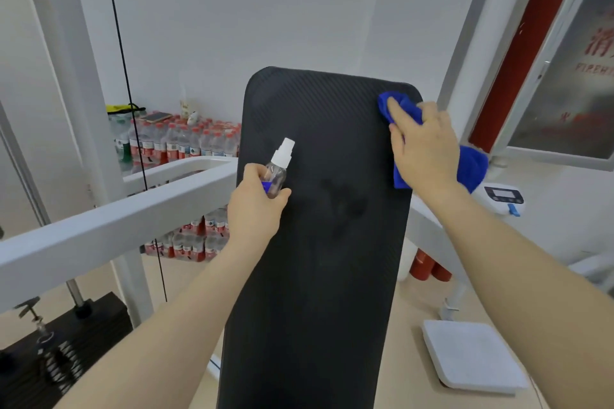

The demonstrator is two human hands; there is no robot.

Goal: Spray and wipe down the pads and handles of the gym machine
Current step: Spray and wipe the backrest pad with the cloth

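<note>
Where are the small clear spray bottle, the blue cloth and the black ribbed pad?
small clear spray bottle (pixel 278 173), head view, on its clear body.
blue cloth (pixel 471 168), head view, on the fold right of the hand.
black ribbed pad (pixel 315 276), head view, on its bare middle.

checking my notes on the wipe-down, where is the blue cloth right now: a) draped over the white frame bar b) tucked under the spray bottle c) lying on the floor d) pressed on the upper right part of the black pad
d: the right hand presses the blue cloth against the upper right part of the black pad, while the left hand holds the spray bottle apart from it.
</note>
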